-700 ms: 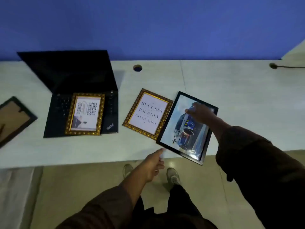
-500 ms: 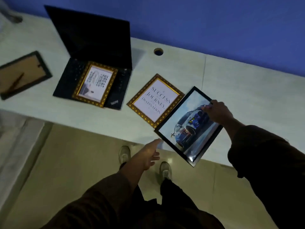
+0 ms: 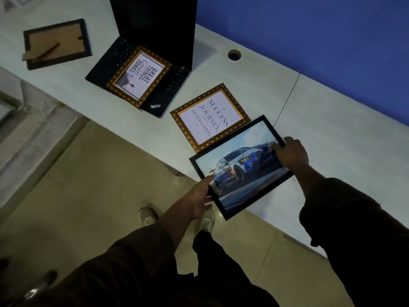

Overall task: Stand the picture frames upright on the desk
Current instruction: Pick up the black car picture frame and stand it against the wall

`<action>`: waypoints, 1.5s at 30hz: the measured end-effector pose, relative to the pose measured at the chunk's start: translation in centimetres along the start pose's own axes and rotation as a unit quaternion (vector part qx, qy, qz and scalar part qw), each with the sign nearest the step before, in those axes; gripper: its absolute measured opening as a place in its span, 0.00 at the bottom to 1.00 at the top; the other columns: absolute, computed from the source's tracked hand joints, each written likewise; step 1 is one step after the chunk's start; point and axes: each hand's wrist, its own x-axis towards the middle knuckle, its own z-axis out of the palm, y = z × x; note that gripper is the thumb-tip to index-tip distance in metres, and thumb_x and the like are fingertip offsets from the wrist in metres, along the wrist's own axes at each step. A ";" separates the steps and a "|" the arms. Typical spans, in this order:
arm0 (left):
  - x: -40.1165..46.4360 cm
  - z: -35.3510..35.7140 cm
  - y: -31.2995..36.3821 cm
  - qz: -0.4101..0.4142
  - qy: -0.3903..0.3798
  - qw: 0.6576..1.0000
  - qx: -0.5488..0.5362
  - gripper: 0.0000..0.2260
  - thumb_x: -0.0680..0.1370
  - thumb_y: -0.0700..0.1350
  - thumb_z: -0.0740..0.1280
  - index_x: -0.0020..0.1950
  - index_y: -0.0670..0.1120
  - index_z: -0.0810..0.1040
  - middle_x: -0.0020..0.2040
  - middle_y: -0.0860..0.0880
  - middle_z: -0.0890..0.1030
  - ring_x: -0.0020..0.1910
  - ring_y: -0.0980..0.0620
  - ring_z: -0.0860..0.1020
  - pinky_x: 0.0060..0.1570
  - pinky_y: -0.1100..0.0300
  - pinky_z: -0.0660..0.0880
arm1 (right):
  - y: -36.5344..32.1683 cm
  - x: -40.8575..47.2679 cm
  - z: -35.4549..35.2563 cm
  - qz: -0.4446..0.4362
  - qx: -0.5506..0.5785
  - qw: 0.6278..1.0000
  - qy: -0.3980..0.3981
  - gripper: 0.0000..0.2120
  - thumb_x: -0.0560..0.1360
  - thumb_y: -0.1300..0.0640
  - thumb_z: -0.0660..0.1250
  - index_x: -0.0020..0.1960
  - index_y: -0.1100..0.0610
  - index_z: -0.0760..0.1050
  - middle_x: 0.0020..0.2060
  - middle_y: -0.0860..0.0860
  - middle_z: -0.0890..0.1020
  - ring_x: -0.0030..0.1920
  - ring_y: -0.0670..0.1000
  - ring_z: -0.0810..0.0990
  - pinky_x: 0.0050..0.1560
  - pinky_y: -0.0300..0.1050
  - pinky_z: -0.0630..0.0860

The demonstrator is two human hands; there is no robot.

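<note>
A black-framed car picture [image 3: 241,167] lies at the desk's near edge, partly hanging over it. My right hand [image 3: 290,152] grips its far right edge. My left hand [image 3: 200,197] holds its near left corner, thumb on the glass. A gold-framed "Success is a journey" picture [image 3: 210,117] lies flat just beyond, its corner under the car frame. Another gold frame reading "Great things" [image 3: 139,76] rests on a laptop keyboard. A black frame [image 3: 56,43] lies face down at the far left, its cardboard stand showing.
An open black laptop [image 3: 159,29] sits on the pale desk [image 3: 332,120] against a blue wall [image 3: 321,41]. A round cable hole [image 3: 234,55] is in the desk top. Below the desk edge are the tiled floor and my shoes [image 3: 147,216].
My left hand has come up from below the desk edge and taken the car frame's near corner. The right hand keeps its grip. The view has tilted and moved closer.
</note>
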 end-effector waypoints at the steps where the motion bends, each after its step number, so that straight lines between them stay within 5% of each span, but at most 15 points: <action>1: 0.1 0.2 -0.4 -0.005 0.004 1.000 -0.003 0.22 0.77 0.61 0.66 0.61 0.46 0.73 0.60 0.45 0.77 0.57 0.46 0.76 0.62 0.50 0.71 | -0.3 -0.5 0.2 -0.001 -0.001 1.000 -0.003 0.34 0.74 0.32 0.59 0.69 0.56 0.72 0.62 0.62 0.76 0.63 0.66 0.76 0.63 0.61 0.74; 3: -0.5 0.0 -0.8 -0.012 0.014 1.000 -0.006 0.20 0.76 0.61 0.68 0.57 0.46 0.76 0.55 0.45 0.78 0.52 0.47 0.77 0.54 0.52 0.75 | -0.6 -1.8 0.9 -0.007 0.002 1.000 -0.005 0.34 0.74 0.30 0.57 0.67 0.55 0.73 0.61 0.63 0.76 0.62 0.66 0.76 0.63 0.60 0.74; 6: -1.2 -1.4 -1.2 -0.022 0.036 0.999 -0.007 0.24 0.73 0.62 0.69 0.59 0.45 0.78 0.60 0.42 0.79 0.56 0.44 0.77 0.57 0.50 0.76 | -1.5 -3.5 2.0 -0.015 0.026 0.999 -0.010 0.36 0.74 0.28 0.55 0.64 0.56 0.74 0.58 0.62 0.79 0.59 0.64 0.78 0.59 0.57 0.75; 10: -3.3 -4.6 -1.5 -0.021 0.083 0.996 -0.026 0.17 0.78 0.58 0.66 0.46 0.43 0.79 0.32 0.45 0.85 0.34 0.47 0.81 0.28 0.61 0.78 | -4.0 -6.2 3.4 -0.060 0.031 0.998 -0.018 0.34 0.76 0.29 0.54 0.59 0.58 0.75 0.54 0.60 0.80 0.56 0.62 0.79 0.54 0.53 0.74; 14: 2.1 -12.9 -2.9 0.051 0.125 0.985 -0.110 0.41 0.55 0.70 0.78 0.62 0.48 0.82 0.54 0.44 0.86 0.50 0.42 0.85 0.50 0.44 0.82 | -8.1 -9.1 4.9 -0.104 0.028 0.994 -0.032 0.32 0.77 0.30 0.55 0.56 0.58 0.75 0.52 0.59 0.82 0.49 0.59 0.79 0.49 0.50 0.73; 17: 4.2 -19.2 -2.5 0.084 0.186 0.969 -0.139 0.52 0.51 0.73 0.77 0.68 0.46 0.76 0.57 0.43 0.84 0.52 0.42 0.84 0.49 0.44 0.82 | -12.2 -11.1 5.7 -0.157 0.034 0.986 -0.048 0.30 0.79 0.32 0.55 0.57 0.58 0.75 0.53 0.58 0.83 0.47 0.58 0.78 0.47 0.48 0.70; 20: -7.0 -19.3 1.2 0.155 0.222 0.951 -0.150 0.38 0.69 0.66 0.72 0.71 0.44 0.71 0.60 0.49 0.76 0.44 0.50 0.79 0.35 0.59 0.75 | -17.5 -12.9 6.4 -0.215 0.065 0.974 -0.038 0.28 0.79 0.32 0.56 0.56 0.57 0.76 0.51 0.57 0.83 0.47 0.58 0.79 0.46 0.49 0.72; 23: -10.8 -22.1 3.0 0.197 0.234 0.940 -0.149 0.22 0.79 0.56 0.67 0.70 0.47 0.70 0.58 0.47 0.70 0.35 0.57 0.69 0.24 0.62 0.69 | -22.7 -14.6 6.7 -0.253 0.075 0.964 -0.024 0.28 0.79 0.33 0.57 0.55 0.58 0.75 0.46 0.54 0.80 0.46 0.56 0.78 0.48 0.50 0.74; 27: -14.7 -26.7 5.3 0.233 0.233 0.928 -0.175 0.25 0.80 0.55 0.66 0.73 0.45 0.71 0.53 0.50 0.77 0.36 0.57 0.72 0.29 0.61 0.67 | -29.2 -16.6 6.7 -0.286 0.107 0.952 -0.015 0.29 0.76 0.29 0.56 0.56 0.55 0.75 0.47 0.53 0.82 0.48 0.57 0.82 0.52 0.54 0.78; 32: -19.0 -33.2 8.6 0.267 0.248 0.913 -0.182 0.11 0.80 0.54 0.65 0.58 0.48 0.75 0.41 0.53 0.77 0.38 0.55 0.76 0.30 0.59 0.70 | -38.0 -19.3 6.5 -0.332 0.138 0.933 0.009 0.26 0.79 0.34 0.57 0.56 0.55 0.77 0.50 0.56 0.82 0.49 0.57 0.80 0.47 0.48 0.72; 34: -19.8 -36.8 10.4 0.286 0.229 0.912 -0.185 0.18 0.76 0.59 0.68 0.58 0.48 0.77 0.50 0.49 0.82 0.45 0.51 0.80 0.34 0.58 0.70 | -41.8 -20.5 6.3 -0.332 0.163 0.928 0.036 0.29 0.78 0.32 0.56 0.60 0.54 0.78 0.56 0.57 0.82 0.54 0.60 0.81 0.53 0.51 0.76; 36: -20.5 -40.0 12.0 0.315 0.228 0.903 -0.183 0.35 0.66 0.66 0.71 0.68 0.50 0.73 0.64 0.46 0.80 0.59 0.47 0.79 0.43 0.55 0.74 | -44.9 -21.4 6.0 -0.355 0.177 0.916 0.062 0.30 0.77 0.31 0.55 0.59 0.54 0.79 0.56 0.56 0.83 0.55 0.60 0.81 0.55 0.52 0.76; 39: -20.2 -45.5 15.5 0.345 0.223 0.897 -0.161 0.45 0.60 0.71 0.72 0.73 0.51 0.70 0.70 0.47 0.76 0.67 0.46 0.75 0.60 0.51 0.73 | -49.6 -22.1 5.3 -0.380 0.166 0.905 0.091 0.26 0.80 0.36 0.57 0.59 0.55 0.80 0.54 0.58 0.84 0.54 0.60 0.81 0.50 0.50 0.74; 42: -24.2 -46.7 18.9 0.383 0.196 0.890 -0.152 0.39 0.67 0.68 0.70 0.73 0.50 0.70 0.68 0.47 0.77 0.61 0.48 0.78 0.43 0.57 0.73 | -53.7 -22.5 4.2 -0.388 0.179 0.897 0.110 0.28 0.79 0.34 0.56 0.60 0.55 0.80 0.55 0.59 0.83 0.55 0.61 0.81 0.52 0.52 0.77; 45: -25.6 -48.2 22.6 0.415 0.193 0.879 -0.137 0.28 0.76 0.61 0.67 0.72 0.48 0.71 0.65 0.48 0.79 0.54 0.51 0.80 0.38 0.59 0.71 | -56.9 -22.3 2.7 -0.385 0.186 0.896 0.120 0.27 0.79 0.35 0.57 0.62 0.54 0.80 0.57 0.58 0.83 0.57 0.61 0.81 0.51 0.48 0.74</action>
